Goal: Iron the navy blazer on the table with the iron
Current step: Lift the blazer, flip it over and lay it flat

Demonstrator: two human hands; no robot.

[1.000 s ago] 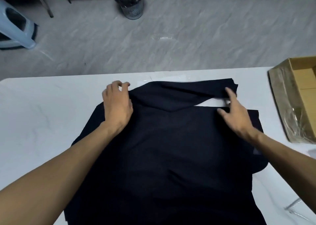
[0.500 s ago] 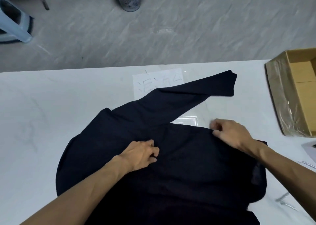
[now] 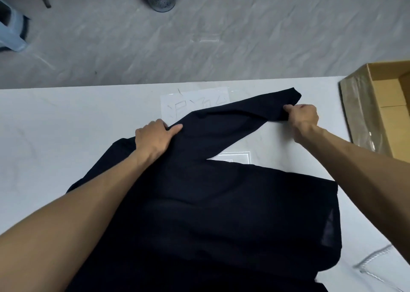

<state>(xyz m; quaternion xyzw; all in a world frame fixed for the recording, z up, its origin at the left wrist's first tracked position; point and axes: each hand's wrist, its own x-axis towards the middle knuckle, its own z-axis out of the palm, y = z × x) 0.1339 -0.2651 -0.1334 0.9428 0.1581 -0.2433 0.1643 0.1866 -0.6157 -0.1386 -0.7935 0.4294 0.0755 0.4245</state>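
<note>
Both moved onto the navy blazer (image 3: pixel 210 207) sleeve (image 3: pixel 230 125): right hand (image 3: pixel 304 121) grips its cuff (image 3: pixel 286 102), left hand (image 3: pixel 155 139) its shoulder end.

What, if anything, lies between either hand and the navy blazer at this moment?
Nothing visible does. The left hand grips the navy blazer where its sleeve begins, and the right hand grips the sleeve's cuff end, so both are in direct contact.
</note>
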